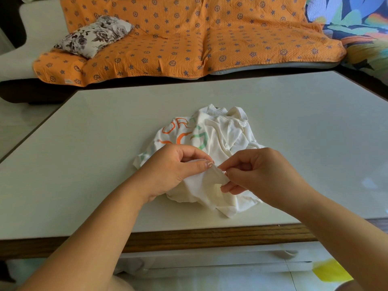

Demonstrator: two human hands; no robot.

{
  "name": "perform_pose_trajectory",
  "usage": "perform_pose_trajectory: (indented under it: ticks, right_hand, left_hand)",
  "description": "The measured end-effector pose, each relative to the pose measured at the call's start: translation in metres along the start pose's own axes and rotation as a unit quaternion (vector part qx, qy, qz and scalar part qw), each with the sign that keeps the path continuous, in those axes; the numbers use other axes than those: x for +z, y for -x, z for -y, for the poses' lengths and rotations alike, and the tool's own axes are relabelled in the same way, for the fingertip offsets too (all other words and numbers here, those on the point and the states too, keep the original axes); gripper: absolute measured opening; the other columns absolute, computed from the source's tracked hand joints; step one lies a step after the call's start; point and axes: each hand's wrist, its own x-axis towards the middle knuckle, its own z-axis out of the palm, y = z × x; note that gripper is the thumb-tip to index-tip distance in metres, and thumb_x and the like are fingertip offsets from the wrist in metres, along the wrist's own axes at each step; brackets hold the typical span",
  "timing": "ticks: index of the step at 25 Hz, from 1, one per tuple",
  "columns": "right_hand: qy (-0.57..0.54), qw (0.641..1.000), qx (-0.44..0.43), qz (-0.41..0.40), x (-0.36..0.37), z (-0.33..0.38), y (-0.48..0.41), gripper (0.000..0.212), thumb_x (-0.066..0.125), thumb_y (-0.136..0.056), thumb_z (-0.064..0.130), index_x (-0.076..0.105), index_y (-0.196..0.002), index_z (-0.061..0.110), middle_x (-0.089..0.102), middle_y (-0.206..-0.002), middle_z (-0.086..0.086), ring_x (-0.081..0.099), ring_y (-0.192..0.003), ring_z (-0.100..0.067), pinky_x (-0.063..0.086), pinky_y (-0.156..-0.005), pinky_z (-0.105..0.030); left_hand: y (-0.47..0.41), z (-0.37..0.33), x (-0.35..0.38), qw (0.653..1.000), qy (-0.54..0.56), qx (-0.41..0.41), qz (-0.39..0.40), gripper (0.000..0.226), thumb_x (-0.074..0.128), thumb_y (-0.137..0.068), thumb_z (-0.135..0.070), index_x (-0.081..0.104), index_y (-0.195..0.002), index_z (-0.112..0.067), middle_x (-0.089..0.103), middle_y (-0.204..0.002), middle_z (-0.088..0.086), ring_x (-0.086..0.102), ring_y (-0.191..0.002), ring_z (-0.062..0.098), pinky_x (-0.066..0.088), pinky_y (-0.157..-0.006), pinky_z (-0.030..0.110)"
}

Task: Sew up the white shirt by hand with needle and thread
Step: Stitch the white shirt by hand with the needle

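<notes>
- The white shirt [220,139] lies crumpled just right of the middle of the frame, on a white table [84,164] with a wooden front edge. Orange and green printed letters show on its upper left part.
- Both hands meet over the shirt's near side, their fingertips almost touching, with the rest of the garment bunched behind and under them.
- The left hand [176,166] comes in from the lower left, its thumb and curled fingers pinching up a fold of the shirt.
- The right hand [256,171] comes in from the lower right, its fingers curled and its thumb and forefinger pinched on a thin needle [219,166] at the top edge of that fold. The thread is too fine to make out.
- Across the top of the frame an orange sofa cover [189,38] with blue stars carries a floral cushion [94,35] at the upper left.
- A leaf-print fabric [357,17] fills the upper right corner.
- A yellow sheet [331,271] lies at the lower right, below the table.
</notes>
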Motion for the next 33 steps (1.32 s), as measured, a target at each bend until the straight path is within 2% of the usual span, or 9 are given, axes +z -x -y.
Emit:
perform_pose_trajectory:
  ticks: [4,7,12,16,21,25,28,33]
  right_hand:
    - [-0.003,1.0,-0.003,0.002,0.0,0.0,0.0,0.021,0.059,-0.088,0.001,0.074,-0.09,0.015,0.075,-0.068,-0.001,0.073,-0.066,-0.011,0.057,-0.065,-0.014]
    - [-0.006,1.0,-0.008,0.008,-0.001,-0.001,0.001,0.021,0.059,-0.089,0.001,0.074,-0.093,0.014,0.075,-0.068,-0.003,0.073,-0.067,-0.012,0.058,-0.067,-0.016]
    - [-0.018,1.0,-0.016,0.018,0.0,-0.003,0.0,0.02,0.059,-0.093,0.003,0.075,-0.095,0.015,0.076,-0.071,-0.003,0.074,-0.069,-0.011,0.058,-0.069,-0.017]
    - [-0.027,0.999,-0.02,0.024,0.0,-0.005,-0.002,0.018,0.06,-0.093,0.006,0.075,-0.094,0.016,0.075,-0.072,-0.001,0.073,-0.067,-0.01,0.056,-0.065,-0.013]
    - [-0.047,0.998,-0.023,0.035,0.002,-0.009,-0.007,0.015,0.063,-0.092,0.009,0.075,-0.091,0.018,0.074,-0.071,0.001,0.071,-0.065,-0.011,0.058,-0.068,-0.019]
    - [-0.041,0.999,-0.025,0.008,0.003,-0.009,-0.009,0.02,0.064,-0.091,0.007,0.075,-0.085,0.023,0.071,-0.063,0.0,0.064,-0.054,-0.005,0.053,-0.061,-0.013]
    - [-0.035,0.999,-0.037,-0.002,0.005,-0.011,-0.007,0.022,0.061,-0.093,0.004,0.073,-0.091,0.022,0.074,-0.07,-0.004,0.069,-0.06,-0.009,0.054,-0.065,-0.013]
    - [0.002,0.997,-0.075,-0.029,0.013,-0.012,-0.005,0.027,0.055,-0.096,0.007,0.067,-0.102,0.03,0.074,-0.08,0.004,0.071,-0.071,-0.005,0.056,-0.075,-0.018]
  left_hand:
    - [0.0,0.001,0.0,1.0,-0.001,0.0,0.0,0.009,0.071,-0.086,-0.023,0.077,-0.084,-0.029,0.076,-0.089,-0.009,0.068,-0.089,0.001,0.049,-0.088,0.025]
    - [0.0,0.0,0.0,1.0,-0.002,0.0,0.004,0.009,0.07,-0.086,-0.022,0.077,-0.085,-0.027,0.076,-0.088,-0.01,0.067,-0.087,-0.002,0.048,-0.084,0.021]
    - [0.0,0.0,-0.001,1.0,0.011,-0.003,0.013,0.007,0.07,-0.085,-0.022,0.077,-0.088,-0.025,0.076,-0.089,-0.009,0.067,-0.088,-0.001,0.047,-0.085,0.021]
    - [0.001,-0.001,0.0,0.999,0.036,-0.013,0.025,0.018,0.071,-0.072,-0.034,0.077,-0.086,-0.025,0.076,-0.087,-0.007,0.067,-0.085,0.0,0.047,-0.083,0.019]
    - [-0.001,0.001,0.002,0.996,0.079,-0.027,0.032,0.017,0.074,-0.067,-0.033,0.076,-0.081,-0.023,0.075,-0.085,-0.001,0.067,-0.083,0.006,0.049,-0.082,0.023]
    - [-0.003,0.004,0.003,0.993,0.112,-0.034,0.024,0.018,0.076,-0.067,-0.031,0.076,-0.082,-0.021,0.075,-0.089,0.004,0.066,-0.086,0.011,0.048,-0.091,0.031]
    - [-0.004,0.004,0.004,0.99,0.131,-0.038,0.017,0.019,0.076,-0.066,-0.029,0.076,-0.082,-0.019,0.074,-0.086,0.003,0.066,-0.085,0.011,0.049,-0.091,0.03]
    - [-0.004,0.004,0.011,0.99,0.132,-0.051,0.012,0.021,0.077,-0.067,-0.03,0.077,-0.084,-0.019,0.076,-0.089,0.004,0.069,-0.089,0.013,0.05,-0.094,0.032]
